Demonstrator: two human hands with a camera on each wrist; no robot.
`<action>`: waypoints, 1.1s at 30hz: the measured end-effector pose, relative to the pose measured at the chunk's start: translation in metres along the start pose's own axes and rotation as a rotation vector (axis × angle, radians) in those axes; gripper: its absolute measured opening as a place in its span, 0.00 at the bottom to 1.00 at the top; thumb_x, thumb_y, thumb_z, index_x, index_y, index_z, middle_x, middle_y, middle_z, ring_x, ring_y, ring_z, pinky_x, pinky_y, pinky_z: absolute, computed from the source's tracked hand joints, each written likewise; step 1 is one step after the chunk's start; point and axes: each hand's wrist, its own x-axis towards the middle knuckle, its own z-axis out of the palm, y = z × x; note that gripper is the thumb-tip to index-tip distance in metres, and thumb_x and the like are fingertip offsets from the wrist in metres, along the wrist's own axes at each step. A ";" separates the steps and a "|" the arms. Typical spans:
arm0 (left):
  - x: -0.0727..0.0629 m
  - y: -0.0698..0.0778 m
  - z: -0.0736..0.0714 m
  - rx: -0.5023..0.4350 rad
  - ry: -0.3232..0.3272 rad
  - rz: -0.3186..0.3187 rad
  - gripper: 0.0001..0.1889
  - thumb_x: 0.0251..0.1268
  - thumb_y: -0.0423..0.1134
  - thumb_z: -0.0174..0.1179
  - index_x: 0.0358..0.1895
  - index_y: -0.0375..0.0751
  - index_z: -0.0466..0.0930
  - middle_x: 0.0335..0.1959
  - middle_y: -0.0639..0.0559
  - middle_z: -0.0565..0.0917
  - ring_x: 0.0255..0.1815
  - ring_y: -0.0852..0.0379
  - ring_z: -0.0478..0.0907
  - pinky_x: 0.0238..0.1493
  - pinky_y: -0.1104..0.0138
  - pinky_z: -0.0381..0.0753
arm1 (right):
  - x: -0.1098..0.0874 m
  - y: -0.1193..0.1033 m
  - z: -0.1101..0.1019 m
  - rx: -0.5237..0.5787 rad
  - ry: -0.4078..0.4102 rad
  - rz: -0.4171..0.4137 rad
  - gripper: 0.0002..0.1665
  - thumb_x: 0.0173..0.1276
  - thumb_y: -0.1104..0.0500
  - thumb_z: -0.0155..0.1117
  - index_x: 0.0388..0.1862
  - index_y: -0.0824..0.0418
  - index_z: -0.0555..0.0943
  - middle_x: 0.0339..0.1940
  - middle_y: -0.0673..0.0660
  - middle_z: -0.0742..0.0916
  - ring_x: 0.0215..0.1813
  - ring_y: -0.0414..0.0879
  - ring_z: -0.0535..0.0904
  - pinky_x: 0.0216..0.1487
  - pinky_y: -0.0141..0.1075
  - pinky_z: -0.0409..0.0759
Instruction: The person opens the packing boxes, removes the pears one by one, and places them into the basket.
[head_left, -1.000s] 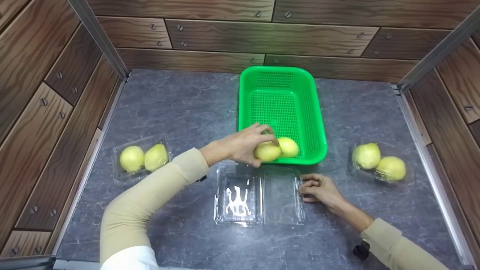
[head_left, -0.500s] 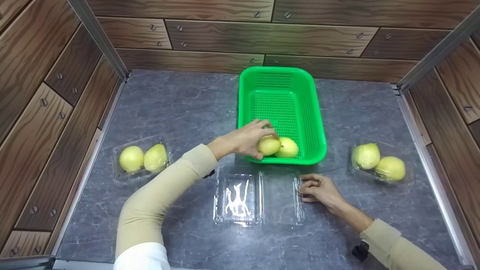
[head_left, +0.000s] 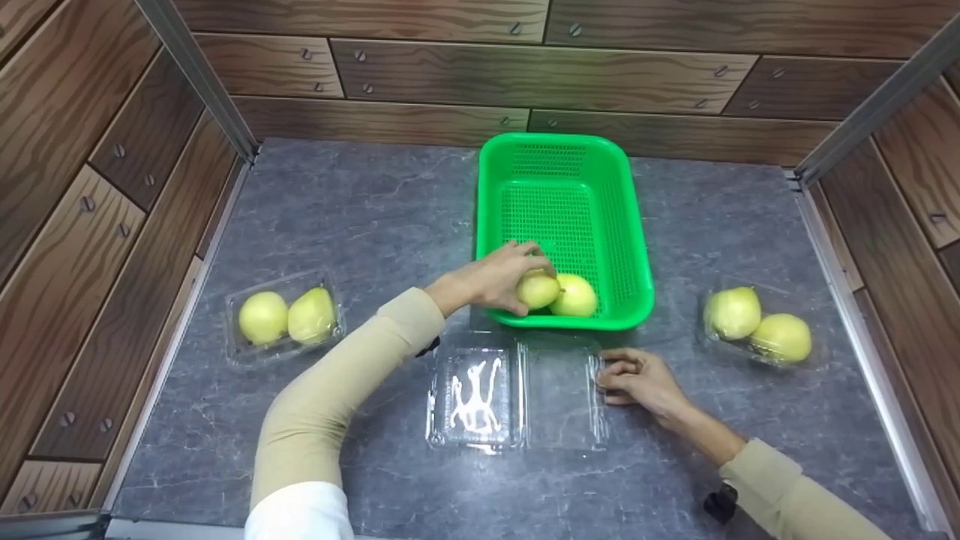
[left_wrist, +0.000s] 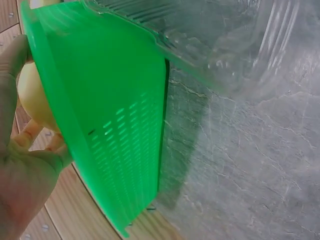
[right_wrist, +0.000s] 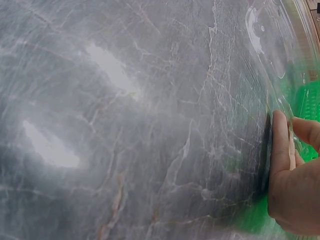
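In the head view, my left hand (head_left: 501, 279) grips a yellow-green pear (head_left: 538, 289) at the front left corner of a green plastic basket (head_left: 640, 247). A second pear (head_left: 576, 297) lies right beside it in the basket. The left wrist view shows my thumb and fingers around the pear (left_wrist: 36, 97), partly hidden behind the basket's rim. A clear plastic clamshell box (head_left: 562, 397) lies opened flat in front of the basket. My right hand (head_left: 643, 382) pinches its right edge between thumb and fingers; the right wrist view shows the clear edge between them.
On the left stands a clear box (head_left: 234, 352) holding two pears, and on the right another clear box (head_left: 819, 358) also with two. Wood-patterned walls (head_left: 540, 75) enclose the grey marbled table (head_left: 360, 202) at the back and both sides.
My left hand has moved a little away from me and to the right, carrying the pear from over the front rim further into the basket's corner. The right hand stays at the box edge.
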 end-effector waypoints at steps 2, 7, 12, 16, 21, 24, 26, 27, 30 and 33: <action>0.003 -0.002 0.001 -0.006 0.003 -0.012 0.35 0.53 0.42 0.80 0.68 0.54 0.78 0.76 0.46 0.71 0.75 0.41 0.69 0.80 0.46 0.70 | 0.000 0.000 0.000 0.000 0.006 -0.001 0.37 0.67 0.69 0.70 0.73 0.77 0.69 0.33 0.46 0.87 0.37 0.39 0.90 0.40 0.36 0.92; 0.009 -0.006 0.005 -0.031 0.001 -0.025 0.36 0.53 0.40 0.80 0.69 0.52 0.78 0.75 0.44 0.72 0.74 0.41 0.69 0.80 0.45 0.70 | 0.000 0.000 0.001 -0.005 0.011 0.000 0.36 0.68 0.69 0.70 0.73 0.77 0.70 0.33 0.46 0.86 0.37 0.39 0.90 0.40 0.36 0.92; 0.013 -0.010 0.010 -0.027 -0.008 -0.022 0.36 0.53 0.40 0.80 0.68 0.50 0.78 0.74 0.44 0.73 0.74 0.41 0.70 0.81 0.46 0.68 | -0.001 -0.001 0.001 -0.004 0.003 0.002 0.37 0.67 0.69 0.70 0.73 0.77 0.69 0.33 0.46 0.85 0.38 0.39 0.90 0.41 0.36 0.93; 0.015 -0.010 0.011 -0.032 -0.015 -0.032 0.35 0.53 0.39 0.80 0.68 0.49 0.78 0.74 0.43 0.73 0.75 0.42 0.70 0.84 0.45 0.64 | -0.001 -0.001 0.001 0.000 0.005 0.002 0.37 0.67 0.70 0.70 0.73 0.77 0.69 0.33 0.45 0.85 0.38 0.39 0.90 0.41 0.36 0.93; 0.019 -0.008 0.012 -0.008 -0.041 -0.032 0.34 0.55 0.39 0.79 0.67 0.48 0.78 0.75 0.42 0.73 0.80 0.41 0.66 0.88 0.42 0.55 | -0.001 -0.001 0.001 0.001 0.008 0.002 0.37 0.67 0.70 0.70 0.73 0.78 0.69 0.34 0.46 0.85 0.38 0.40 0.90 0.41 0.36 0.93; 0.021 -0.006 0.014 0.016 -0.052 -0.029 0.34 0.55 0.40 0.79 0.68 0.49 0.78 0.73 0.43 0.74 0.79 0.41 0.67 0.87 0.43 0.57 | -0.001 -0.001 0.001 0.000 0.009 0.005 0.37 0.68 0.70 0.70 0.73 0.77 0.69 0.34 0.46 0.85 0.38 0.40 0.90 0.41 0.36 0.93; 0.022 -0.005 0.015 0.030 -0.055 -0.029 0.34 0.55 0.40 0.78 0.68 0.50 0.78 0.72 0.44 0.75 0.74 0.42 0.71 0.83 0.45 0.67 | -0.001 -0.001 0.001 0.002 0.013 0.007 0.37 0.68 0.69 0.70 0.73 0.77 0.69 0.34 0.46 0.85 0.38 0.40 0.90 0.41 0.36 0.93; 0.023 -0.005 0.016 0.034 -0.055 -0.032 0.34 0.55 0.40 0.79 0.68 0.51 0.79 0.71 0.44 0.75 0.72 0.43 0.73 0.80 0.47 0.71 | -0.001 -0.001 0.001 0.002 0.014 0.007 0.37 0.68 0.69 0.70 0.73 0.77 0.69 0.34 0.46 0.85 0.38 0.40 0.90 0.41 0.36 0.93; 0.023 -0.004 0.017 0.040 -0.060 -0.039 0.34 0.56 0.41 0.78 0.69 0.51 0.79 0.70 0.44 0.75 0.69 0.43 0.75 0.73 0.50 0.79 | -0.001 -0.001 0.001 0.008 0.014 0.008 0.37 0.68 0.70 0.70 0.73 0.77 0.69 0.34 0.47 0.86 0.38 0.40 0.90 0.41 0.36 0.93; 0.023 -0.004 0.018 0.036 -0.065 -0.044 0.35 0.56 0.40 0.78 0.69 0.50 0.78 0.71 0.43 0.74 0.70 0.43 0.75 0.73 0.49 0.80 | 0.000 0.000 0.001 0.012 0.009 0.006 0.37 0.68 0.70 0.70 0.73 0.77 0.68 0.34 0.47 0.86 0.37 0.40 0.90 0.41 0.36 0.93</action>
